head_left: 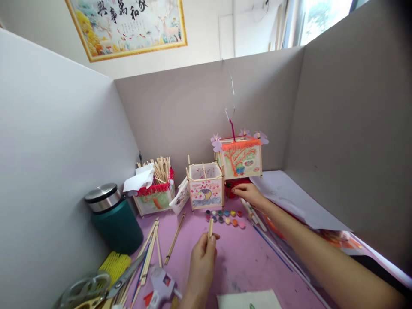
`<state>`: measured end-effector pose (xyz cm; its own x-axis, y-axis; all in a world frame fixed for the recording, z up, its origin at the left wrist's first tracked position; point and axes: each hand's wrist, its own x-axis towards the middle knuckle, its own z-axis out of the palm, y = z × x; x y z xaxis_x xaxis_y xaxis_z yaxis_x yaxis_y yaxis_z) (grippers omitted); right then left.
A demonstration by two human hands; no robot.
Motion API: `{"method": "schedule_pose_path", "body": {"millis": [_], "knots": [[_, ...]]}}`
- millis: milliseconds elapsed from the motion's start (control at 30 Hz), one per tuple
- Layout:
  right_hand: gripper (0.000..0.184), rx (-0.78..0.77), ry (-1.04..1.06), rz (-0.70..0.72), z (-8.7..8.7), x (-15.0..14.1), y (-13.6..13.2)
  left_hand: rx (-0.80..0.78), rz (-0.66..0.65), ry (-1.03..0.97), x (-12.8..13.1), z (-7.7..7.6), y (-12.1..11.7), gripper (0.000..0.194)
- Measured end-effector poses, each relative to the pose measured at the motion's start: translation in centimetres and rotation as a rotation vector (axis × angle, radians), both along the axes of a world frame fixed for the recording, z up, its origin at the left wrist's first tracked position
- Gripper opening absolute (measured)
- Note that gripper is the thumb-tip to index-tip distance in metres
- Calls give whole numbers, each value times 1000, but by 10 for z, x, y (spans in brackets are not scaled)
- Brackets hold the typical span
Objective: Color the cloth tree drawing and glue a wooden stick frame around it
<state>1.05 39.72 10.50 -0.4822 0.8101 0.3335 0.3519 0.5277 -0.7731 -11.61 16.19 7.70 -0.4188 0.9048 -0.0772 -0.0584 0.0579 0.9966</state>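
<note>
Upright in my left hand (204, 253) is a short wooden stick (210, 228), gripped between thumb and fingers near the middle of the table. My right hand (249, 193) reaches forward to a red item (230, 192) beneath the hanging lantern. Its fingers are closed together there, and what they pinch is too small to make out. Just left of that hand stands a paper-sided box lantern (206, 193) with a stick frame and a painted round vase. Behind it hangs a painted lantern (243, 161) with orange fringe and purple paper flowers.
Paint pots (228, 221) lie in two rows before the box. At left are a green flask (117, 223), scissors (119, 283), a glue gun (161, 285), loose sticks (149, 257) and a stick-filled box (154, 201). Markers (254, 214) lie at right. Grey partitions (206, 107) enclose the table.
</note>
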Motion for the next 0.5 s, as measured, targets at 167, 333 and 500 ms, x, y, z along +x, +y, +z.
{"method": "schedule_pose_path", "body": {"millis": [167, 333, 500], "knots": [[25, -104, -38, 74, -7, -1, -56, 29, -24, -3, 0, 2, -1, 34], [22, -100, -146, -154, -4, -11, -25, 13, -29, -10, 0, -1, -1, 33], [27, -62, -301, -309, 3, -22, 33, 11, -18, -3, -1, -3, 1, 35]]}}
